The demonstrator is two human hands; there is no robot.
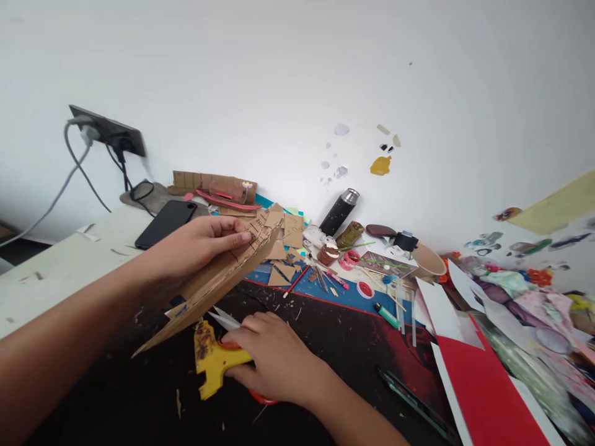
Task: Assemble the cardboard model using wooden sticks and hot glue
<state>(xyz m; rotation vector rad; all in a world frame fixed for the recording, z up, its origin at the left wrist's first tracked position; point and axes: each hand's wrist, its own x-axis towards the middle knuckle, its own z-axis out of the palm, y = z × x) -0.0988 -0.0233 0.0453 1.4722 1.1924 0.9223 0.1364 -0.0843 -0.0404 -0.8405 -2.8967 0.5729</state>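
A folded piece of brown cardboard (223, 275) is held up at a slant by my left hand (204, 248), thumb on its upper face and fingers curled at its edge. My right hand (274, 353) is lower, over the dark mat, its fingers closed around the handle of a yellow glue gun (209, 359). Scissors (226, 319) with orange-red handles lie against the same hand; their blades point up and left, close to the cardboard's underside. The hand partly covers the scissors, so whether it also grips them is unclear.
A black phone (166, 224) rests on the white table (100, 260) at left. Cardboard scraps (292, 230), brushes, paint pots and a black flask (339, 212) are along the wall. A cutter (411, 399) and red sheet (488, 390) lie at right. Power cables (74, 170) hang left.
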